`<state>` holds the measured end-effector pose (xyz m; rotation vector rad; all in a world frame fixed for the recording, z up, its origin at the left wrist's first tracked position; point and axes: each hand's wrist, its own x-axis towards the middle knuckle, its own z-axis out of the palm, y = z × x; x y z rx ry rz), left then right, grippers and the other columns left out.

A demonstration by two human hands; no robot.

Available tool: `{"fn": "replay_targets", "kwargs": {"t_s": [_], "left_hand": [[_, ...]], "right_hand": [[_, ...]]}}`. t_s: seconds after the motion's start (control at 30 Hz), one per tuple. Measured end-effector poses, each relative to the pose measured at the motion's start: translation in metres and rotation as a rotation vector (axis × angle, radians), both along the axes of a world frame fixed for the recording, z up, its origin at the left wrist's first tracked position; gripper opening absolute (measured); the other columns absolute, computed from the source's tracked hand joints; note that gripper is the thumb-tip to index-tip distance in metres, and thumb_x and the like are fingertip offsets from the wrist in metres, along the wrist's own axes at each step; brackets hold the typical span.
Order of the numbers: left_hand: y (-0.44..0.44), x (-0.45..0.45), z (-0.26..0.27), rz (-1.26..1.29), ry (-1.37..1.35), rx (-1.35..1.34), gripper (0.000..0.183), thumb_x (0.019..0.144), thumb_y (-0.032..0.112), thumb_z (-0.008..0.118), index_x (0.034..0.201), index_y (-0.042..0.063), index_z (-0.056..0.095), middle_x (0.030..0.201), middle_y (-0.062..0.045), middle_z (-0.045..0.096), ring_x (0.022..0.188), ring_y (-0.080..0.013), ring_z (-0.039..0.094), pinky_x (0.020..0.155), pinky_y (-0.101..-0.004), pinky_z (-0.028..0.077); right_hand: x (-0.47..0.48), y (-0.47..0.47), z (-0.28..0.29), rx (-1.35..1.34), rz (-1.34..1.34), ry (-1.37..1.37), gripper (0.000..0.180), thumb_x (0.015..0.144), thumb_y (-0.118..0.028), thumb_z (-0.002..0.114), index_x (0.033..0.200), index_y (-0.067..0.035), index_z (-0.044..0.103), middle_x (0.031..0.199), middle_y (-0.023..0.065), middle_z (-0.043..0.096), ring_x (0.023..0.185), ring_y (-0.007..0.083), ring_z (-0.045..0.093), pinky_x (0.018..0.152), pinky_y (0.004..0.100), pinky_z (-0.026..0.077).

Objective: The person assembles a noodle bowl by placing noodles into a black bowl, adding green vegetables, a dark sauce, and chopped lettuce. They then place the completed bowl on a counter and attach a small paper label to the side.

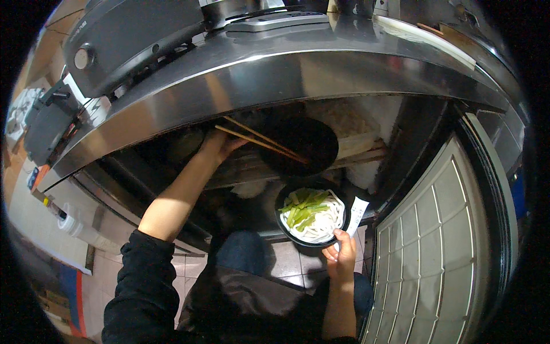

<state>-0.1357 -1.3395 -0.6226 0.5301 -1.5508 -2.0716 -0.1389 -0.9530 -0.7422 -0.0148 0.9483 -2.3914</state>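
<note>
A black bowl (279, 216) of thick white noodles (328, 221) and cut green vegetables (304, 207) is gripped at its lower right rim by my right hand (343, 253). A white paper slip (356, 215) bearing writing sticks up between that hand and the bowl. My left hand (225, 144) reaches under the counter edge with a pair of wooden chopsticks (262, 142). Their far ends lie over a dark round container (303, 146) inside the open cabinet. Shadow hides part of the left fingers and what the container holds.
The steel counter edge (309, 73) curves above my left hand. An open cabinet door (425, 253) with a ribbed inner panel stands at the right. A dark appliance (133, 38) and a flat grey device (277, 21) are on the counter. Bagged goods (352, 124) lie inside the cabinet.
</note>
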Motion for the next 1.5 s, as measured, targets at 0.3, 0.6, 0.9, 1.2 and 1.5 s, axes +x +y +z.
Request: {"fn": "replay_targets", "kwargs": {"t_s": [0.3, 0.6, 0.9, 1.2, 1.5], "left_hand": [[-0.041, -0.047, -0.015, -0.009, 0.205, 0.218, 0.054, 0.102, 0.036, 0.041, 0.145, 0.007, 0.026, 0.149, -0.020, 0.026, 0.130, -0.0392, 0.040, 0.093, -0.0587, 0.053], [-0.085, -0.079, -0.033, 0.005, 0.263, 0.158, 0.055, 0.101, 0.045, 0.040, 0.143, 0.011, 0.031, 0.147, -0.016, 0.031, 0.128, -0.0388, 0.041, 0.091, -0.0558, 0.055], [-0.016, -0.009, -0.047, -0.032, 0.051, 0.084, 0.032, 0.092, 0.026, 0.063, 0.117, 0.007, 0.058, 0.113, -0.012, 0.063, 0.104, -0.0306, 0.062, 0.091, -0.0423, 0.053], [0.103, 0.027, 0.012, -0.235, -0.219, 0.004, 0.026, 0.094, 0.012, 0.056, 0.119, 0.006, 0.054, 0.110, -0.011, 0.058, 0.092, -0.0339, 0.065, 0.074, -0.0433, 0.061], [0.074, 0.030, -0.008, -0.039, -0.126, -0.127, 0.023, 0.095, 0.008, 0.052, 0.117, -0.001, 0.051, 0.106, -0.012, 0.056, 0.081, -0.0305, 0.066, 0.077, -0.0491, 0.062]], "right_hand": [[0.000, -0.001, 0.003, 0.031, 0.019, 0.008, 0.020, 0.088, -0.014, 0.054, 0.100, 0.002, 0.055, 0.067, -0.0002, 0.051, 0.042, 0.0028, 0.029, 0.038, 0.0188, 0.023], [-0.001, -0.002, 0.011, 0.065, 0.027, -0.040, 0.020, 0.084, -0.013, 0.058, 0.099, 0.000, 0.055, 0.070, -0.0019, 0.050, 0.045, 0.0026, 0.031, 0.040, 0.0205, 0.024], [-0.005, 0.002, -0.001, 0.122, 0.067, -0.023, 0.023, 0.083, -0.015, 0.059, 0.101, -0.001, 0.057, 0.077, 0.0005, 0.058, 0.051, 0.0034, 0.040, 0.043, 0.0197, 0.026], [0.000, -0.005, 0.006, 0.217, -0.011, -0.014, 0.020, 0.084, -0.021, 0.059, 0.092, -0.003, 0.056, 0.064, -0.0028, 0.049, 0.045, 0.0036, 0.034, 0.041, 0.0201, 0.024], [0.004, -0.003, -0.006, 0.173, 0.054, -0.029, 0.030, 0.082, -0.014, 0.061, 0.109, 0.000, 0.056, 0.084, 0.0011, 0.060, 0.062, 0.0069, 0.052, 0.048, 0.0202, 0.036]]}}
